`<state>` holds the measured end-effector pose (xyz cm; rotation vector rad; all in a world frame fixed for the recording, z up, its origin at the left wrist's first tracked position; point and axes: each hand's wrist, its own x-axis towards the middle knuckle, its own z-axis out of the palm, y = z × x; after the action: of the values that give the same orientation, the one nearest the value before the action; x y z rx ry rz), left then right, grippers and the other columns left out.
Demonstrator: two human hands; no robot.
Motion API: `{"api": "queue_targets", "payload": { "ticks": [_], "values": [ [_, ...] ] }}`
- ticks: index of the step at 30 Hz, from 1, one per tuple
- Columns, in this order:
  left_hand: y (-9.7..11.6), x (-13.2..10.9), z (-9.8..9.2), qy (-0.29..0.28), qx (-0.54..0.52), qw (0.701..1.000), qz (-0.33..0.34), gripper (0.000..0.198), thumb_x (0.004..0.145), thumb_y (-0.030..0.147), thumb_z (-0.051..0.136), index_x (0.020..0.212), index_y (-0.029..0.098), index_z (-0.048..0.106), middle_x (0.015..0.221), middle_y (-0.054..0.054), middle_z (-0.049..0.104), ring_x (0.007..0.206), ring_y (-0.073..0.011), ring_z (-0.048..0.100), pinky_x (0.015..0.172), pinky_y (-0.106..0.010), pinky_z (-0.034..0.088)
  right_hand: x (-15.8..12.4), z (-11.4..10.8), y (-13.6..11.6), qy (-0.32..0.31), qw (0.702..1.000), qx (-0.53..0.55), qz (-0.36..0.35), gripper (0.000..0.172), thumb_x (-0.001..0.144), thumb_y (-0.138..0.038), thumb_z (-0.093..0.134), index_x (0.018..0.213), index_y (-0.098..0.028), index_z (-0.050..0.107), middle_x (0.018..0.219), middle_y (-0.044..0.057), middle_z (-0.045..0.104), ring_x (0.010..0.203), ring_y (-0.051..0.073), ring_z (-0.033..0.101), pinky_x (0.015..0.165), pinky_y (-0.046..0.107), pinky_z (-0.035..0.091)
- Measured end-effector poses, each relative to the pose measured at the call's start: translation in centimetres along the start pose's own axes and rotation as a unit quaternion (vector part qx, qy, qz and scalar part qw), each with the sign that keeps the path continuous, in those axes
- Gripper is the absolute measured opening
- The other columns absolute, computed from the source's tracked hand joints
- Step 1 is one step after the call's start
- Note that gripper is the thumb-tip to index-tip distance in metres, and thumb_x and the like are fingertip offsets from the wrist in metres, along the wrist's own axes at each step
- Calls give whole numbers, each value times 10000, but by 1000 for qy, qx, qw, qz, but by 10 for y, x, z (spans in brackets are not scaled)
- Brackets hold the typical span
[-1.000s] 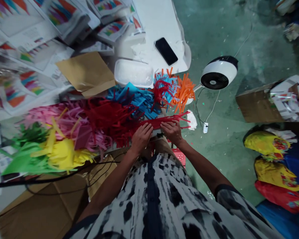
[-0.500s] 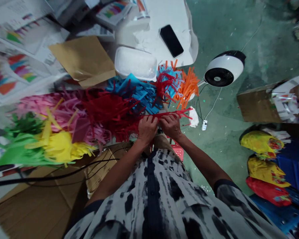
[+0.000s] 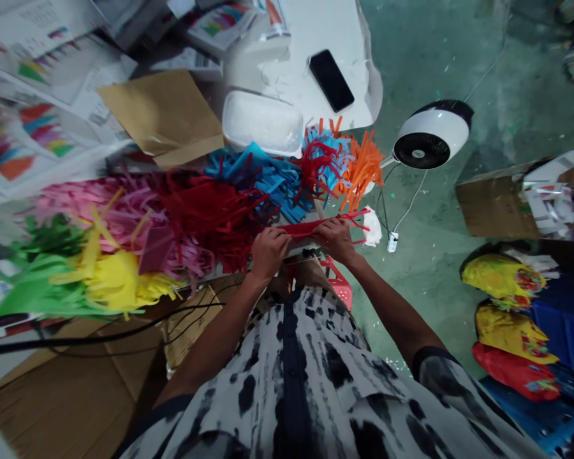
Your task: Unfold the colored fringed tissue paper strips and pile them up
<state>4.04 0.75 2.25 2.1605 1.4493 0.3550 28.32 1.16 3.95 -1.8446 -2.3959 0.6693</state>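
Observation:
A bunch of red paper fringe (image 3: 300,228) is stretched sideways between my two hands, its cut strips poking out past the right one. My left hand (image 3: 270,252) is closed on its left part, beside a heap of dark red fringe (image 3: 208,207). With fingers wrapped round the other part, my right hand (image 3: 335,238) sits near the table's right edge. Blue fringe (image 3: 268,175) and orange fringe (image 3: 362,169) lie just beyond the hands. Farther left are pink fringe (image 3: 71,201), yellow fringe (image 3: 117,277) and green fringe (image 3: 38,287).
Beyond the fringe are a white plastic tub (image 3: 262,122), a brown paper piece (image 3: 165,115) and a black phone (image 3: 331,80). A white fan (image 3: 433,135) stands right of the table, its cable on the floor. Cardboard boxes (image 3: 490,201) and yellow bags (image 3: 500,277) are at right.
My left hand has slid left, away from my right hand, so a longer stretch of red fringe shows between them. My right hand has shifted slightly right.

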Motion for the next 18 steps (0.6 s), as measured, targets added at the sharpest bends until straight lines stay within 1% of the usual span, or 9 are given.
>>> {"api": "queue_targets", "payload": {
  "ticks": [3,7,10,14,18],
  "values": [
    [3,3,-4,1,-4,1000,-17,269,1042,342,530,1047,229,773,1139,-100,751,1127,-265,610,930,-410,466,5,-6,2,-15,1000,9,7,300,1051,-421,555,1023,-222,778,1137,81,782,1061,264,592,964,402,274],
    [8,11,-5,15,10,998,-55,256,1037,330,527,967,221,748,1048,-91,748,1065,-276,601,914,-409,456,13,-8,0,-27,999,-28,14,303,1055,-417,547,999,-204,755,1073,92,782,1040,279,593,918,395,288],
    [9,18,-4,6,45,997,-65,253,1032,337,527,941,217,730,997,-97,736,1033,-294,597,865,-413,445,20,-7,-2,-26,997,-70,17,303,1056,-415,544,995,-186,734,1014,116,775,1032,297,585,905,400,283],
    [9,24,-4,1,90,992,-89,254,1025,357,526,962,195,711,1004,-131,711,1024,-317,589,829,-419,433,27,-4,-4,-32,995,-91,38,278,1050,-391,560,1011,-177,733,997,127,777,1013,295,587,910,401,275],
    [10,26,-6,-9,115,989,-92,259,1021,366,530,957,176,695,998,-144,697,1021,-327,584,829,-424,431,33,0,-3,-32,994,-96,51,334,1054,-432,551,1005,-166,746,980,139,778,988,290,601,910,403,277]
  ]
}}
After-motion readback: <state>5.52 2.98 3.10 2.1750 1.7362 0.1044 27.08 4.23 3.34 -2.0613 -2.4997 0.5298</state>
